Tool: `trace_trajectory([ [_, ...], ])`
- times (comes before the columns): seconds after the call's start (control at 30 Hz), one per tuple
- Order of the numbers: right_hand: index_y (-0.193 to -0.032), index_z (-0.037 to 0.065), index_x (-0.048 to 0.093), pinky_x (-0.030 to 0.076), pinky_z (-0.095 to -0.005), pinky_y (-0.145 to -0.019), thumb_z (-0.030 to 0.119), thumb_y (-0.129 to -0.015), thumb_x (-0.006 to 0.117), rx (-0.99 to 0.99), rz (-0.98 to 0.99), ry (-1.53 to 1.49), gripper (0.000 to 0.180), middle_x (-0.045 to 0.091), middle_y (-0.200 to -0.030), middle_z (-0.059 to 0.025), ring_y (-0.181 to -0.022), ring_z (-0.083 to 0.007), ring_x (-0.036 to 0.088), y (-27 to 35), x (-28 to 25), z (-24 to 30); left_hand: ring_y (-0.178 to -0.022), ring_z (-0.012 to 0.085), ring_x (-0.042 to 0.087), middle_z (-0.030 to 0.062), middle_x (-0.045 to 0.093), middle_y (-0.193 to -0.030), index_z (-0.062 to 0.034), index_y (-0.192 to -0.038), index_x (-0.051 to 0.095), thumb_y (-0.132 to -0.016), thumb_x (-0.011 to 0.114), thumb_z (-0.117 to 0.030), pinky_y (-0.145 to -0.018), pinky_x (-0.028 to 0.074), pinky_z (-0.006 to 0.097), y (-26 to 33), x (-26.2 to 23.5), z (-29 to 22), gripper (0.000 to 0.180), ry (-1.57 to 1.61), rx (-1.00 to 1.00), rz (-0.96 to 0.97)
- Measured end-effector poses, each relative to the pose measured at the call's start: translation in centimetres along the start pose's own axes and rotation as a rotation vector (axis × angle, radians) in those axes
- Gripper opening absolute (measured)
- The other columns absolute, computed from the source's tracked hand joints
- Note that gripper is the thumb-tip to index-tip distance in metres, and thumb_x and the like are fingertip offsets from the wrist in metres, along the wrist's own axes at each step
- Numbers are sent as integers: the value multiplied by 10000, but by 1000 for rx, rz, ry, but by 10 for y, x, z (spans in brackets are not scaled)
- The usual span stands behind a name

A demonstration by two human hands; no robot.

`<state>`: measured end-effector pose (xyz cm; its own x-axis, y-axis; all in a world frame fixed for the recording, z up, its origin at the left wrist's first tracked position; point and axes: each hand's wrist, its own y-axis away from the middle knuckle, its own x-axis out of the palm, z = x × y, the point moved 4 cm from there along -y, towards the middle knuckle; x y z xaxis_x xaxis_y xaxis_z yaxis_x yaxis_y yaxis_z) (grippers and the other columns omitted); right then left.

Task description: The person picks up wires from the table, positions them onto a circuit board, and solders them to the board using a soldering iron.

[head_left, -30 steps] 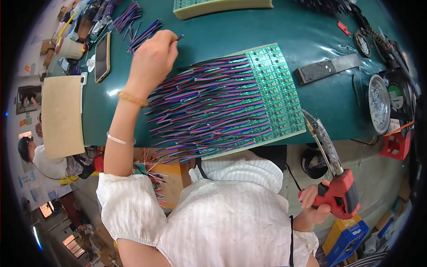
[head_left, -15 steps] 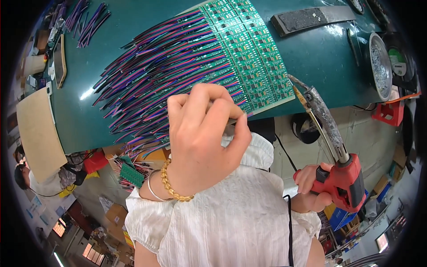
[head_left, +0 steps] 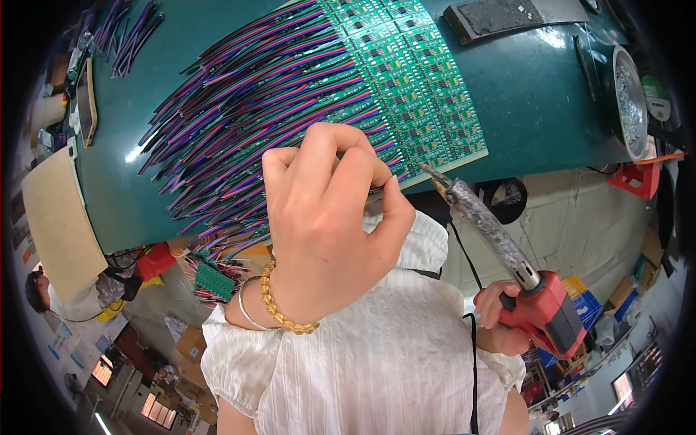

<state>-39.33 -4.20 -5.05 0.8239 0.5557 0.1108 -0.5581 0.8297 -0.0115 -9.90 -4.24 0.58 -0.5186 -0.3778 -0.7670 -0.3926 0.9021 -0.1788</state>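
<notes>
A panel of green circuit boards (head_left: 428, 94) lies on the bench, with rows of black, red, blue and green wires (head_left: 239, 119) fanning left from it. Over the panel's near edge my left hand (head_left: 326, 210) is closed in a pinch, thumb against fingertips. Whatever it pinches is too small and hidden to name; the nearest wires run beneath it. My right hand (head_left: 507, 326) grips the red handle of a gun-shaped soldering iron (head_left: 500, 228). Its grey barrel slants up-left, and the tip points at the panel's near edge, just right of my left fingertips.
A dark block on a metal strip (head_left: 500, 18) lies at the back right. A metal bowl of solder scraps (head_left: 629, 101) stands at the right. Loose wire bundles (head_left: 134, 36), a phone (head_left: 87, 101) and a tan board (head_left: 61, 221) lie left. Below the bench is a red stool (head_left: 634, 181).
The soldering iron has swung left and slightly down, bringing its tip from the panel's right side close to my left fingertips. My left hand keeps its pinch, shifted slightly.
</notes>
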Motion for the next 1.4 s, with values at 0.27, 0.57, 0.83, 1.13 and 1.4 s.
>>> trace_trajectory([
  [0.27, -845, -53, 583, 505, -311, -548, 519, -649, 880, 228, -303, -323, 674, 644, -720, -113, -608, -177, 630, -3, 20, 17, -687, 162, 447, 27, 577, -872, -82, -738, 599, -627, 696, 41, -617, 333, 294, -4, 2, -2, 192, 18, 39, -17],
  [0.57, -796, -7, 595, 504, -288, -569, 603, -716, 802, 336, 44, -82, 649, 653, -723, -78, -624, -154, 637, 5, -12, 12, -682, 162, 444, 26, 578, -871, -85, -733, 595, -617, 697, 40, -623, 325, 300, 0, 2, -1, 199, 4, 56, -48],
  [0.83, -848, -27, 599, 505, -290, -554, 608, -673, 830, 248, -162, -183, 698, 653, -707, -106, -577, -172, 623, 16, -4, 9, -712, 171, 470, 30, 580, -872, -87, -734, 598, -617, 698, 40, -600, 337, 300, 0, 1, -3, 199, -1, 20, -26],
  [1.13, -847, -34, 557, 489, -277, -521, 577, -662, 845, 240, -245, -18, 700, 620, -655, -87, -554, -165, 604, 4, 8, 13, -713, 175, 491, 36, 584, -867, -86, -729, 594, -624, 694, 38, -624, 347, 307, 1, 1, -3, 191, -14, 22, -30],
  [1.4, -893, 9, 512, 479, -284, -504, 621, -727, 775, 186, -257, -102, 687, 608, -644, -86, -530, -167, 588, 4, 10, 14, -704, 182, 483, 37, 585, -865, -84, -732, 590, -626, 696, 35, -618, 345, 308, 0, 3, -4, 192, -11, 38, -29],
])
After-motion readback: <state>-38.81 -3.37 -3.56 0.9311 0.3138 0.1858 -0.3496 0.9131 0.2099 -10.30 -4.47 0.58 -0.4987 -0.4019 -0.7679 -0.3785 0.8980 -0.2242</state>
